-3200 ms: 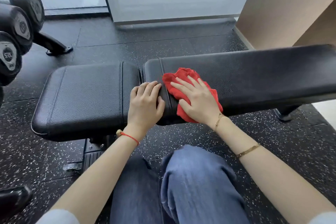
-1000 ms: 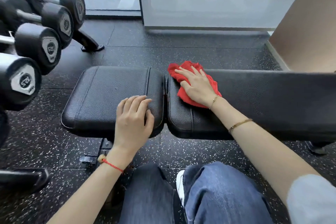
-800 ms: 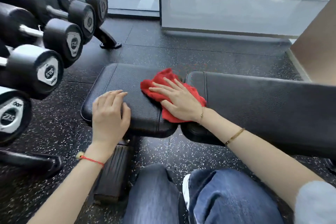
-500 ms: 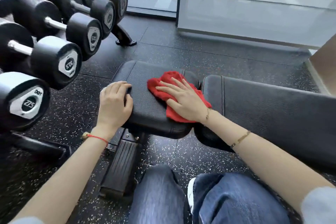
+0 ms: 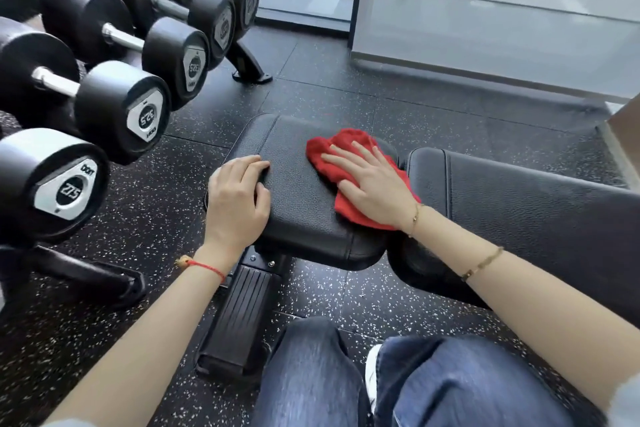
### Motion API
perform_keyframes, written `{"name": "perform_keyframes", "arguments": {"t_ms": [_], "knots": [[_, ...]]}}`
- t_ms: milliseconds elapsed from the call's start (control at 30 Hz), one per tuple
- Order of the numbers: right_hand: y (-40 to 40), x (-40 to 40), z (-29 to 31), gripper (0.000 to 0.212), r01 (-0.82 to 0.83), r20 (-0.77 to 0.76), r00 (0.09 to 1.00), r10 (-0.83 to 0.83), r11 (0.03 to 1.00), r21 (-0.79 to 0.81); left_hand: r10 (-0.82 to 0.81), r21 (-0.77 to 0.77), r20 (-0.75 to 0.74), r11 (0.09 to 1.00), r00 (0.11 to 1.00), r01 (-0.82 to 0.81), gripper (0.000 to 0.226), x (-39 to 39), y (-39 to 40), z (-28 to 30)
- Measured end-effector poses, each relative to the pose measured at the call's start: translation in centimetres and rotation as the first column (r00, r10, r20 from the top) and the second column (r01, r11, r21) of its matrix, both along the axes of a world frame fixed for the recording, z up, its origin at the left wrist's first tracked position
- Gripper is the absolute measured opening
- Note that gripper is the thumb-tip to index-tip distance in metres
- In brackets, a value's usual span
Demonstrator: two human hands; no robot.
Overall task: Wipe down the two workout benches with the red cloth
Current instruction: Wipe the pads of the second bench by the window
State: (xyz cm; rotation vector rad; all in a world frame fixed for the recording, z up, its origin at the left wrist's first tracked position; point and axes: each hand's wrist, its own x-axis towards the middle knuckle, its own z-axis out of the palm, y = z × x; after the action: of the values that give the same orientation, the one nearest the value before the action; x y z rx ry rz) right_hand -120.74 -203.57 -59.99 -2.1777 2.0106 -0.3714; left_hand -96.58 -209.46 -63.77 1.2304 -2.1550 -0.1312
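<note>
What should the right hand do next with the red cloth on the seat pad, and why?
Probably slide the red cloth leftward across the seat pad. The right hand presses it flat on the pad's right part, while the bare stretch toward the left hand, which rests on the pad's left edge, looks not yet covered.

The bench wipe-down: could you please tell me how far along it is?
Done: nothing shows as finished; wiped vinyl looks no different. In hand: the right hand presses the red cloth flat on the seat pad, while the left hand rests on its edge. Left: a second bench, not in view.
</note>
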Motion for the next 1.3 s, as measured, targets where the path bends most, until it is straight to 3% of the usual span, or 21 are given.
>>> {"name": "perform_keyframes", "arguments": {"t_ms": [100,167,267,400,467,667,767,867,1033,1100,1300], "knots": [[-4.9,-0.1,0.2,0.051,0.168,-0.019,0.986,-0.167,0.985,0.048,0.004,0.007,-0.013,1.000,1.000,-0.004,0.038,0.0,0.0,0.0],[-7.8,1.3,0.4,0.052,0.183,-0.034,0.983,-0.181,0.981,0.069,0.002,0.014,-0.010,1.000,1.000,-0.002,0.038,0.0,0.0,0.1],[-9.0,4.5,0.5,0.053,0.072,-0.041,0.997,-0.070,0.995,0.066,0.001,0.017,-0.005,1.000,1.000,-0.001,0.039,0.1,0.0,0.2],[-4.4,6.3,0.1,0.057,-0.187,-0.026,0.982,0.186,0.982,-0.013,-0.003,0.013,-0.024,1.000,1.000,0.003,0.035,0.2,0.0,0.2],[-2.6,5.0,-0.1,0.057,-0.215,-0.024,0.976,0.214,0.976,-0.029,-0.004,0.014,-0.044,1.000,0.999,0.005,0.030,0.2,-0.1,0.2],[-7.0,1.3,0.2,0.053,0.066,-0.022,0.998,-0.065,0.997,0.047,-0.010,0.002,-0.051,1.000,0.999,0.010,0.028,0.2,-0.2,0.0],[-10.3,2.7,0.4,0.052,0.124,-0.024,0.992,-0.122,0.989,0.077,-0.007,0.007,-0.039,1.000,0.999,0.008,0.028,0.1,-0.1,0.1],[-10.3,4.5,0.4,0.054,0.030,-0.036,0.999,-0.028,0.997,0.068,-0.005,0.008,-0.031,1.000,1.000,0.005,0.028,0.1,-0.1,0.2],[-3.4,3.8,0.3,0.057,-0.194,-0.037,0.980,0.194,0.981,0.016,0.000,0.008,-0.020,1.000,1.000,0.000,0.030,0.2,-0.2,0.0],[-1.1,2.0,0.2,0.058,-0.142,-0.032,0.989,0.142,0.990,-0.006,-0.001,0.008,-0.021,1.000,1.000,0.001,0.035,0.2,-0.2,0.0],[-4.0,-0.3,0.2,0.052,0.264,-0.012,0.964,-0.264,0.964,0.026,0.001,0.028,0.012,1.000,1.000,-0.001,0.044,0.2,0.0,0.1]]}}
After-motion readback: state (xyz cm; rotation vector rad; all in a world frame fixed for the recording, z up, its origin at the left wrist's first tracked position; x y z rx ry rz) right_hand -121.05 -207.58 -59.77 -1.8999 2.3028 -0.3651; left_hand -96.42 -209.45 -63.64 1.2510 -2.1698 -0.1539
